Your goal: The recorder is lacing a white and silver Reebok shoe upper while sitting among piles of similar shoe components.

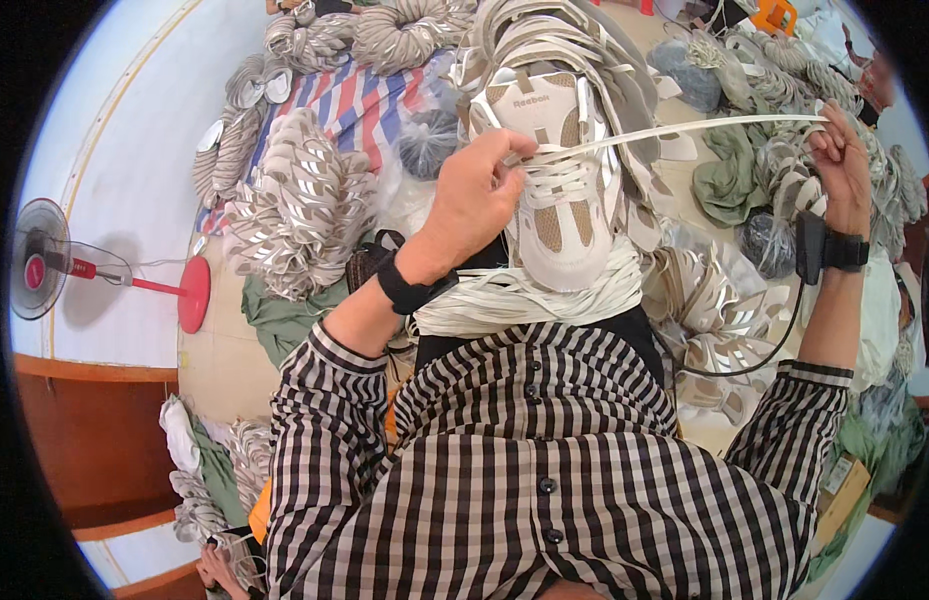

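Note:
In front of me, toe toward my body, lies an off-white and tan shoe upper (569,245), partly laced across its front. My left hand (474,195) is closed at the left edge of the eyelet rows, pinching the upper where the lace comes out. Out to the far right, my right hand (839,155) grips the free end of a flat cream shoelace (704,125), stretched nearly straight from the eyelets. Across my lap rests a thick bundle of cream laces (524,303), below the toe. Behind the laced upper, more uppers (544,35) are stacked in a curved row.
Bundled shoe uppers (304,205) stand on the left, by a striped sheet (334,105). A red-based fan (194,295) is near the left wall. More uppers (709,290), a green cloth (726,178) and clear plastic bags (769,242) lie at right. Another person's hand (219,570) shows lower left.

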Demonstrator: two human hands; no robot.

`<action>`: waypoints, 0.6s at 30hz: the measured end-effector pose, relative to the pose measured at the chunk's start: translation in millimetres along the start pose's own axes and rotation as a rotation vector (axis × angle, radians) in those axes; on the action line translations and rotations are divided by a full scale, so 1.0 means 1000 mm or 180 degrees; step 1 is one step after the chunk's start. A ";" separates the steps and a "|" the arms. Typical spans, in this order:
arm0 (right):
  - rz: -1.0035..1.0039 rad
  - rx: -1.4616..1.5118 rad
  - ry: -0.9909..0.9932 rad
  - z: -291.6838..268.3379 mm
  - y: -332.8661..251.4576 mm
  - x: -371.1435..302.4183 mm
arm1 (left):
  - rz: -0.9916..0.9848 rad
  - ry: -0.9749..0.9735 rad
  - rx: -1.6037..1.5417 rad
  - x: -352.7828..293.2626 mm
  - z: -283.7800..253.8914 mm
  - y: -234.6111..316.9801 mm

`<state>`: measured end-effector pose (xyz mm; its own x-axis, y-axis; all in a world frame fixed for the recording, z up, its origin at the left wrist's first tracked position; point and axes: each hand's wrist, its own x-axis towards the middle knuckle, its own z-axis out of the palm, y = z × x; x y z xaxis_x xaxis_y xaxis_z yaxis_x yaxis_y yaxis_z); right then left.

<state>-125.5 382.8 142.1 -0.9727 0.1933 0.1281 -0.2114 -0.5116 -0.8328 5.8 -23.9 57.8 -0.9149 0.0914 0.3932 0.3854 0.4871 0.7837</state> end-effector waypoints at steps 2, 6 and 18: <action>0.0035 0.0019 -0.0236 -0.016 -0.001 0.017 | 0.0614 0.0322 0.0645 -0.002 0.002 -0.004; 0.0084 0.0012 -0.0089 -0.031 -0.006 0.041 | 0.0527 0.0313 0.0708 0.002 0.004 -0.010; -0.0037 -0.1032 -0.0338 -0.023 0.001 0.091 | 0.0531 0.0238 0.0679 0.003 0.001 -0.013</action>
<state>-212.1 419.2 140.5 -0.9786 0.1004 0.1797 -0.1976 -0.2136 -0.9567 -1.8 -29.1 48.8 -0.8266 0.1252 0.5487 0.4887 0.6432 0.5895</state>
